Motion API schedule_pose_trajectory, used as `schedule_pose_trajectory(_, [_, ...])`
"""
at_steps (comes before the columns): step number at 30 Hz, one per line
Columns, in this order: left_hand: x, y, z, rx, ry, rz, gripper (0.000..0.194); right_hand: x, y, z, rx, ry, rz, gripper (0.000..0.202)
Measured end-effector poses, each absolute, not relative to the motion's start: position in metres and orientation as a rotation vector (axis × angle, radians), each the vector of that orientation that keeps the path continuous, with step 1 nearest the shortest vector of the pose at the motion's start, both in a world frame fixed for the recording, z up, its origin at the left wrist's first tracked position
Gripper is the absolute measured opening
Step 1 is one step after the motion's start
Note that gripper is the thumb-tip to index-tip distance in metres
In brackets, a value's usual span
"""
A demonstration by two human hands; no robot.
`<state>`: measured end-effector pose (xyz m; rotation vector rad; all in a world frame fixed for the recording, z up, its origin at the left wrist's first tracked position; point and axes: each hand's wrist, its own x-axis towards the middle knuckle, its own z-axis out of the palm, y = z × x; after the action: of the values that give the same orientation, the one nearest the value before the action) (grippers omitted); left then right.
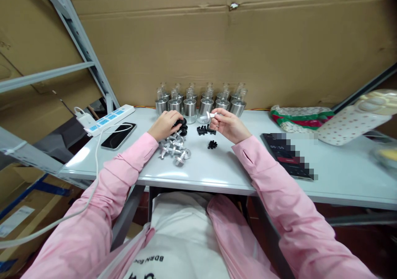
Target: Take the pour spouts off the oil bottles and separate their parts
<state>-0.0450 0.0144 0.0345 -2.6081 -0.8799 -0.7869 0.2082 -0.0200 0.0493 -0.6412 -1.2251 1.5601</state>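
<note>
My right hand (231,126) pinches a silver-white stemmed part with a wide round flange (208,115), raised above the table in front of the bottles. My left hand (166,125) reaches into a small pile of black round parts (183,128), its fingertips curled onto one of them. Just below that hand lies a heap of similar silver stemmed parts (175,149). Small black pieces (204,130) lie in a row beside my right fingers, and a cluster of tiny black pieces (212,145) sits nearer to me.
Behind my hands stand two rows of glass bottles with metal sleeves (190,104). A phone (119,136) and power strip (110,120) with a white cable are at left. Another phone (287,157), a colourful bag (300,118) and a dotted bottle (344,124) are at right.
</note>
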Motion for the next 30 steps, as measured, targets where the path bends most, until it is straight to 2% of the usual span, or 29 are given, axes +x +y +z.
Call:
schedule_pose_trajectory(7, [-0.028,-0.004,0.035,-2.428,-0.533,-1.094,0.01,0.208,-0.019,0.045,-0.711,-1.257,1.623,0.021])
schedule_pose_trajectory(25, [-0.011,-0.022,0.032,-2.413,-0.292,-1.068,0.006,0.207,-0.023,0.045,-0.734,-1.463,1.641,0.023])
schedule_pose_trajectory(30, [-0.012,-0.023,0.032,-2.5,-0.396,-1.005,0.008,0.208,-0.022,0.044,-0.742,-1.5,1.592,0.024])
